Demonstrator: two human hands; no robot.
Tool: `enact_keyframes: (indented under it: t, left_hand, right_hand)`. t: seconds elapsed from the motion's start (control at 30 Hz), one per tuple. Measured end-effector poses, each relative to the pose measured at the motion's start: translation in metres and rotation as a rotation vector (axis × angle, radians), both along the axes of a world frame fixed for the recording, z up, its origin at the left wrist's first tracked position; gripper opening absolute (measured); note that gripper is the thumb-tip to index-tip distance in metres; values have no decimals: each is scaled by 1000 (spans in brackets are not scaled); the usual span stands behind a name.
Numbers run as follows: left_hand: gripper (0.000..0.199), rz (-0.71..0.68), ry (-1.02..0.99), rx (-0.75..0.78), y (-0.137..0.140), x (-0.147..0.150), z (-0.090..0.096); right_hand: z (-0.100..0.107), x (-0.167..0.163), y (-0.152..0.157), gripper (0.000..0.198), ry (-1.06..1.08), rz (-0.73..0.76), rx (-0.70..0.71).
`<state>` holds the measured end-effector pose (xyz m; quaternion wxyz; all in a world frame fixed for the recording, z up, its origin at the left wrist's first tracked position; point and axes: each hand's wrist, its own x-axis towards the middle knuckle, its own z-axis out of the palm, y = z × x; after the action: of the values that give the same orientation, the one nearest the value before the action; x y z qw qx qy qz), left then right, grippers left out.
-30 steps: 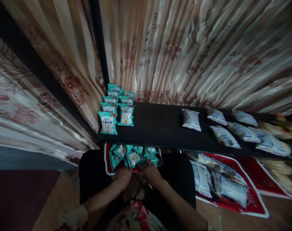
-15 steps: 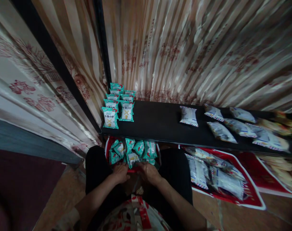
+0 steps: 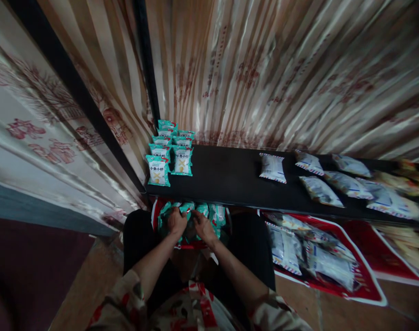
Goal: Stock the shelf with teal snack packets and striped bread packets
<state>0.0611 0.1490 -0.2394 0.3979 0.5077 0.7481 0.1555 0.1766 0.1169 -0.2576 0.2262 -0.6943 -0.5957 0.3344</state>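
My left hand point(image 3: 177, 222) is over the red basket point(image 3: 153, 216) between my knees, its fingers closed on the edge of a teal snack bag point(image 3: 187, 208). Close by on the other side, my right hand point(image 3: 204, 227) has curled fingers at the same bag's right edge. My hands hide the bag's lower part. More teal bags point(image 3: 216, 214) lie jumbled in the basket around my hands. On the shelf's left end, several matching teal-and-white bags point(image 3: 157, 172) stand upright in two rows.
A black shelf point(image 3: 226, 177) runs across, just beyond the basket. White striped bags point(image 3: 273, 168) lie along its right half. Right of my knee, a red basket point(image 3: 371, 287) holds similar white bags; another red basket point(image 3: 363, 239) is farther right. Curtains point(image 3: 237, 69) hang behind; a black post point(image 3: 147, 59) rises at left.
Both hands have moved forward from the basket's near rim to the bags inside and closed on a teal one. The view has shifted slightly.
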Motion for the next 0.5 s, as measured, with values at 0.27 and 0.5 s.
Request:
enact_keyframes:
  t: [0.27,0.5]
  left_hand:
    - [18,230,-435,-119,-41,-15,2]
    - [11,321,-650,-138,-54,-34,32]
  right_hand:
    - [1,5,-19,63,-8,211,118]
    - [38,28,-29,71,346,421,-75]
